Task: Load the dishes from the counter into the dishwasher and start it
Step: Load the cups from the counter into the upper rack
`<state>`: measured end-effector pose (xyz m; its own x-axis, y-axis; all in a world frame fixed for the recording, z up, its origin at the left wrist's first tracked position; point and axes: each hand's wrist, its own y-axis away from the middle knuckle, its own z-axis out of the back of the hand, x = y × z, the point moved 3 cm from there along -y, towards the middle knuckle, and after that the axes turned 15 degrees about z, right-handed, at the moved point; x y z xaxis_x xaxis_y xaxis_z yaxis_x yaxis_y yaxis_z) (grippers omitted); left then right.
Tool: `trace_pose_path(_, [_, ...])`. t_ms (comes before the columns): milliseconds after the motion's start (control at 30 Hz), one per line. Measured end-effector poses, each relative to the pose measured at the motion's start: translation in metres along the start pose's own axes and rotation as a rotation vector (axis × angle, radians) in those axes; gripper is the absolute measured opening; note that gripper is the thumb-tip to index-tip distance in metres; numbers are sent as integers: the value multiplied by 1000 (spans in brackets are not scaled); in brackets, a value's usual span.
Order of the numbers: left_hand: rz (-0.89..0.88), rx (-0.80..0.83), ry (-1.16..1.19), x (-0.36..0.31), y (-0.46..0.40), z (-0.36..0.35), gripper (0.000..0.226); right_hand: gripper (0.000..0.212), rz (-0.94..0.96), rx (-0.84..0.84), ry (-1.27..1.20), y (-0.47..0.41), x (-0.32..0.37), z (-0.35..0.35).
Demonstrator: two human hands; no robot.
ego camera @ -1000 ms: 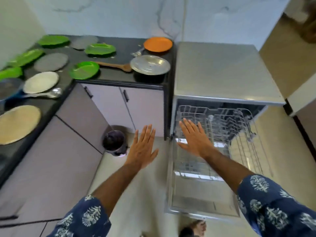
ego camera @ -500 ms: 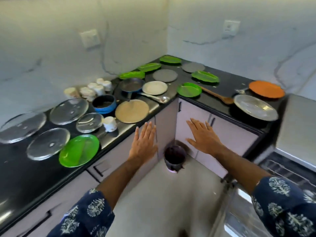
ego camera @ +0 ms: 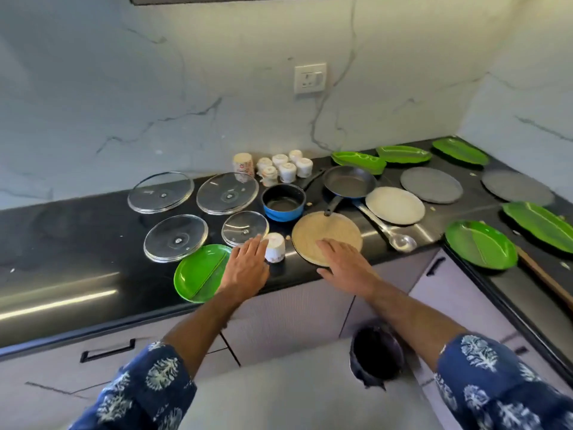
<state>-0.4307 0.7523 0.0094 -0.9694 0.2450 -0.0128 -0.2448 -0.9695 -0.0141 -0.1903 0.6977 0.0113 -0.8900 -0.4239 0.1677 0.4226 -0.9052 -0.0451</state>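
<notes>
We're at the very start, by our read: nothing looks loaded, the black counter [ego camera: 77,218] carries the full set. Dishwasher is out of frame, so we can't tell its state.

Left hand [ego camera: 246,270]: fingers straight, holding nothing, tips just beside the upturned white cup [ego camera: 275,251] and over the edge of the round green plate [ego camera: 201,274]. Contact with the cup: can't tell.

Right hand [ego camera: 344,265]: flat, fingers extended over the near edge of the tan round plate [ego camera: 325,232], no grasp. Can't tell if it's touching.

Waiting on the counter:
- four glass lids [ego camera: 161,192]
- blue saucepan [ego camera: 283,201], frying pan [ego camera: 348,181]
- cluster of small cups [ego camera: 286,169] at the back wall
- white plate [ego camera: 395,204], two grey plates [ego camera: 431,184]
- leaf-shaped green platters [ego camera: 358,161] and another round green plate [ego camera: 480,245] on the right run
- steel ladle [ego camera: 400,242]

Left to do: essentially everything, meaning pick, carry, rack, close, start. Likely first picks are the tan plate and the cup.
</notes>
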Motion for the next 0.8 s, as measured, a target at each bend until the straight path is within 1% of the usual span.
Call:
trace_pose_path(67, [65,-22,17,16,-18,-4,65,70,54,32,-28,-47,-5,-1])
trace_pose_path(100, [72,-17,25,15,-18,-3,65,70,53,24,-24,-54,-4,1])
trace_pose_path(200, [43,-6,53,6,-14,-3,67,75,56,2,-18,-66,-1,-3])
trace_pose_path(300, [28,-44,66,11,-16,-4,65,78,104,23,-12,-83,11,-15])
trace_pose_path(400, [-28,-89,84,19,-53,-7,57,69,133,77,35,-121,9,-36])
trace_pose_path(467, [-83,-97,91,22,-80,-6,53,62,80,85,6,-136,7,-48])
trace_pose_path(533, [-142,-98,68,23,-107,-3,50,62,7,98,-48,-145,5,-57])
trace_pose_path(600, [-191,-113,59,23,-133,1,48,65,-26,125,-91,-153,2,-62])
trace_pose_path(667, [-240,-123,87,23,-164,5,44,63,-61,159,-196,-160,-6,-58])
trace_pose_path(700, [-262,-126,112,23,-180,7,42,59,-89,181,-284,-162,-12,-53])
trace_pose_path(733, [-280,-130,138,22,-195,9,41,53,-134,199,-423,-161,-20,-46])
trace_pose_path(800, [-316,-121,163,20,-231,12,39,45,-313,155,-854,-157,-38,-29])
